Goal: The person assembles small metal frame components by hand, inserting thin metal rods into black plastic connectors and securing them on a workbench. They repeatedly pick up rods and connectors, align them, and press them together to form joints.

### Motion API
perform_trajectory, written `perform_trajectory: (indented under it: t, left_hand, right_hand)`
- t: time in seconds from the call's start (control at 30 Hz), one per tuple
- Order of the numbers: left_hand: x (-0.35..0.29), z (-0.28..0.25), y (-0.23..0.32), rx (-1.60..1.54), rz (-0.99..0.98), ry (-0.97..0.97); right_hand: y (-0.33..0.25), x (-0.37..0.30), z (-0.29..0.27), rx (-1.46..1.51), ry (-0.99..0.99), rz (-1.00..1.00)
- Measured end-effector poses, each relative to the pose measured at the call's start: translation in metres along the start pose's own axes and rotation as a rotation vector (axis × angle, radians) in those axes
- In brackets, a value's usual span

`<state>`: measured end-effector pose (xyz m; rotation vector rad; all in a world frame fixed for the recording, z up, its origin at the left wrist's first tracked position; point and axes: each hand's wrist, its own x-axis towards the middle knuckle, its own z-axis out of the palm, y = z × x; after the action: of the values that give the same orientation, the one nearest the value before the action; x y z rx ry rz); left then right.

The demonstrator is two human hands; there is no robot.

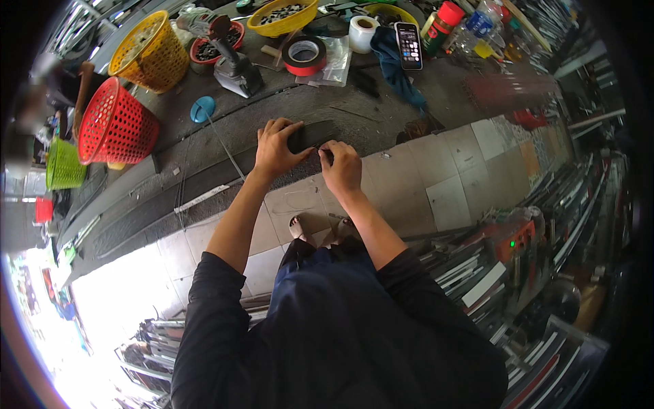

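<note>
My left hand point(276, 148) is curved over a dark strip-like piece point(319, 133) at the near edge of the workbench point(354, 109), its thumb and fingers on either side. The strip is black against a dark bench top, so its full outline is hard to make out. Close by on the right, my right hand point(343, 169) has thumb and fingertips pinched together near the left thumb. Something small and dark shows at those fingertips, too small to name. A blue disc point(203, 109) with a thin rod lies left of my left hand.
Behind my hands are a cordless power tool point(238, 73), a tape roll point(304, 56), a white roll point(363, 34), a phone point(409, 46) and a blue cloth point(398, 71). Red point(117, 123) and yellow point(148, 53) baskets stand left. Metal profiles point(463, 269) are stacked behind me, right.
</note>
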<state>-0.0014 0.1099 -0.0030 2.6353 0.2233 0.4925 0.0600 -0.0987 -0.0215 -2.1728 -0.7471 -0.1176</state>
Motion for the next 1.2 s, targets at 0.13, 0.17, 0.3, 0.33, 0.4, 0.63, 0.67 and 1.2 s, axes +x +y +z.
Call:
perform_trajectory:
  t: [0.13, 0.17, 0.3, 0.33, 0.4, 0.63, 0.67, 1.2]
  left_hand:
    - [0.010, 0.003, -0.002, -0.130, -0.025, -0.028]
    - [0.014, 0.003, -0.004, -0.167, -0.060, -0.059]
    - [0.030, 0.003, -0.010, -0.276, -0.212, -0.209]
    - [0.032, 0.003, -0.011, -0.260, -0.261, -0.248]
    - [0.034, 0.003, -0.009, -0.248, -0.277, -0.275]
    - [0.037, 0.002, -0.001, -0.160, -0.291, -0.279]
    - [0.038, 0.002, -0.002, -0.157, -0.303, -0.280]
    - [0.037, 0.010, -0.005, -0.203, -0.335, -0.245]
  right_hand:
    - [-0.015, -0.009, 0.011, 0.068, 0.108, 0.030]
    - [-0.017, -0.011, 0.015, 0.066, 0.151, 0.014]
    - [-0.023, -0.023, 0.033, 0.024, 0.237, 0.036]
    - [-0.026, -0.025, 0.036, 0.009, 0.232, 0.060]
    - [-0.033, -0.029, 0.042, -0.053, 0.237, 0.086]
    - [-0.045, -0.031, 0.054, -0.089, 0.284, 0.130]
    - [-0.043, -0.032, 0.056, -0.087, 0.299, 0.136]
    - [-0.047, -0.039, 0.069, -0.060, 0.275, 0.158]
